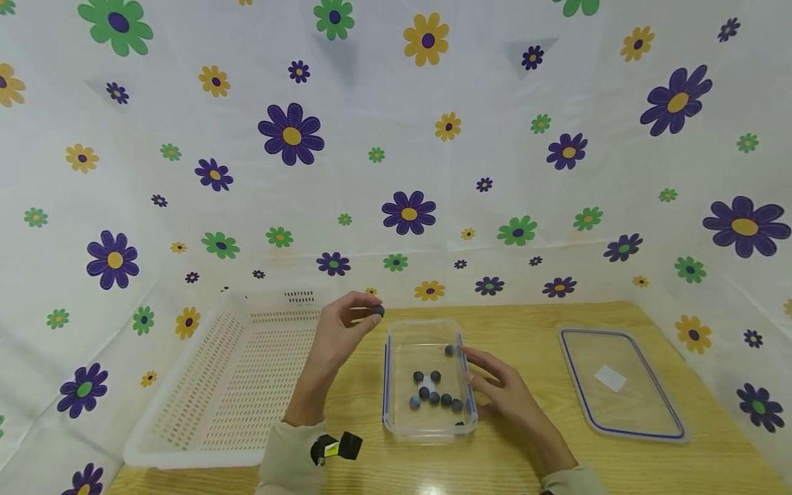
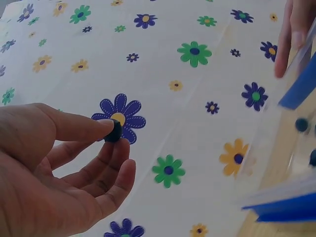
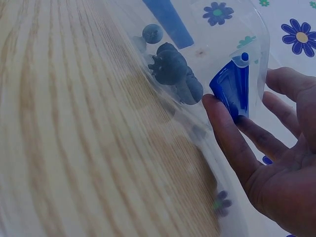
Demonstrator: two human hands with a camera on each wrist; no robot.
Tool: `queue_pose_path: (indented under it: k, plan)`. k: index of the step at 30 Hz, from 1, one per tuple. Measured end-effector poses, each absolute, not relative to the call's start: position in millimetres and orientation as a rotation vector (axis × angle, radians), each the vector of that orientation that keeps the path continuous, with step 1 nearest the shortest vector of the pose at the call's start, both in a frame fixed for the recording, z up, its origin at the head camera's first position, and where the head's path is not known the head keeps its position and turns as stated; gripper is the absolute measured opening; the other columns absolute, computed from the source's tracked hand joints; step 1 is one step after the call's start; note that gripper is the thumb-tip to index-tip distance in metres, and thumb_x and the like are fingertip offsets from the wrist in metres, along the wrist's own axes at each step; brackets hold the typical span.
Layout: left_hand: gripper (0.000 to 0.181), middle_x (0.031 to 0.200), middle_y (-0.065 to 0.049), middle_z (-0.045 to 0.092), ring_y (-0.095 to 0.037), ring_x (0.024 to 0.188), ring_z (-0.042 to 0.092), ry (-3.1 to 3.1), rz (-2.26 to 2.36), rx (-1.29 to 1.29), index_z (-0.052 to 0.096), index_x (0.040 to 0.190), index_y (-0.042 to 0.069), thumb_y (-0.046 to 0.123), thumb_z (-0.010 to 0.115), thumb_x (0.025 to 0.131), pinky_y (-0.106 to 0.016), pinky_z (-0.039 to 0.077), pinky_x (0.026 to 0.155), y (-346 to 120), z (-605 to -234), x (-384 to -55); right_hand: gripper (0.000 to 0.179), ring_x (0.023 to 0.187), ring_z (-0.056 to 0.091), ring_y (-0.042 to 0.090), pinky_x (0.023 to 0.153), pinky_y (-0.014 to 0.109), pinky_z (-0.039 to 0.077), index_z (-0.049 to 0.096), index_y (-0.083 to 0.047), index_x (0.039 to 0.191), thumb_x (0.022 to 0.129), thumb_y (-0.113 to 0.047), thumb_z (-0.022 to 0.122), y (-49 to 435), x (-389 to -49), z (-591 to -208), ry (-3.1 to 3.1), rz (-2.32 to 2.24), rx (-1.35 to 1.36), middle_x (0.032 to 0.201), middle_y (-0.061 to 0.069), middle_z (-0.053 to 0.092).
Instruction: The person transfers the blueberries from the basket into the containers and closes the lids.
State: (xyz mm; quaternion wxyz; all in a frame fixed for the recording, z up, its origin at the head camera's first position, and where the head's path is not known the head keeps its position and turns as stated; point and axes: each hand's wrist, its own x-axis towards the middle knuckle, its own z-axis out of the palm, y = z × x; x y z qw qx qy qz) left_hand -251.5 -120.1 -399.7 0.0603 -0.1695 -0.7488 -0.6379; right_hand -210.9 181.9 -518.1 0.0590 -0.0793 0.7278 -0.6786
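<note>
My left hand [image 1: 342,328] pinches a single blueberry [image 1: 379,311] between thumb and fingertips, up above the table at the container's far left. In the left wrist view that blueberry [image 2: 114,132] looks dark and round. A clear plastic container [image 1: 402,350] with blue side clips stands on the table without its lid. Several blueberries [image 1: 434,398] lie on its bottom, mostly toward the near end. My right hand [image 1: 510,392] rests against the container's right wall, its fingers extended beside the blue clip [image 3: 229,89].
A white perforated plastic basket [image 1: 145,440] stands on the left side of the wooden table [image 1: 513,323]. The clear lid [image 1: 625,371] with a blue seal lies flat on the right. A flower-printed cloth [image 1: 353,172] rises behind and at both sides.
</note>
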Motion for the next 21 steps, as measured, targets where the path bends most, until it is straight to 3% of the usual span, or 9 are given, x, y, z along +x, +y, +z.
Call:
queue_pose_path:
  k: [12,21]
  plan:
    - [0.022,0.113,-0.023,0.068,-0.042,0.109,0.066,-2.13,-2.145,-0.522,0.068,0.112,-0.009,-0.01,0.07,0.091,-0.026,0.057,0.086,-84,-461,-257,0.056,0.138,0.039,0.057,0.082,0.052,0.06,0.045,-0.005,0.153,0.103,-0.02,0.064,181,-210,-519,2.117,-2.075,-0.252,0.161,0.025,0.033]
    - [0.022,0.111,-0.022,0.069,-0.035,0.105,0.067,-2.148,-2.137,-0.515,0.069,0.113,-0.007,-0.008,0.071,0.091,-0.024,0.056,0.084,-70,-488,-264,0.055,0.138,0.039,0.057,0.078,0.05,0.061,0.047,-0.009,0.153,0.103,-0.022,0.065,183,-211,-517,2.139,-2.063,-0.223,0.161,0.023,0.034]
